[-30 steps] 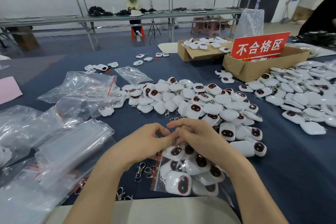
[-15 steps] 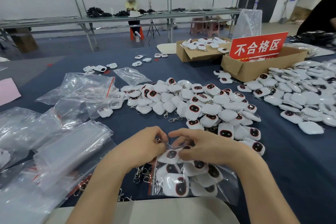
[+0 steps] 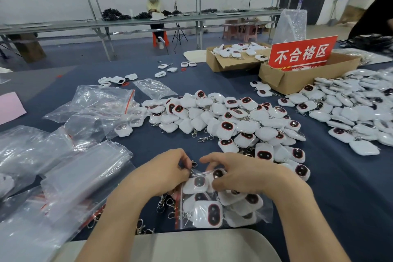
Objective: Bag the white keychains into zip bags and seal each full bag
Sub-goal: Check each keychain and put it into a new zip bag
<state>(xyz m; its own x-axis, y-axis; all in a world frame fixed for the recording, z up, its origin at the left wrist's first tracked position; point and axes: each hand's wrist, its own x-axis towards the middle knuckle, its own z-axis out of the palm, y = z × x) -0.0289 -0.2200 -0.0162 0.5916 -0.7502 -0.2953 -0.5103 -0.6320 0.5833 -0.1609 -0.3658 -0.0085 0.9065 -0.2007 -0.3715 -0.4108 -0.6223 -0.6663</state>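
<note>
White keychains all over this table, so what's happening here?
A person is packing them. The left hand and right hand pinch the far end of a clear plastic zip bag already full of white square keychains, apparently pressing its seal shut. A loose pile of keychains waits beyond on the dark blue table, and empty clear bags lie to the left.

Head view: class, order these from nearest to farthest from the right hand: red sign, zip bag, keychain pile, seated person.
1. Zip bag, pinched by the right hand at its top.
2. Keychain pile, just beyond, mid-table.
3. Red sign, far right, standing in a box.
4. Seated person, at the back bench.
</note>
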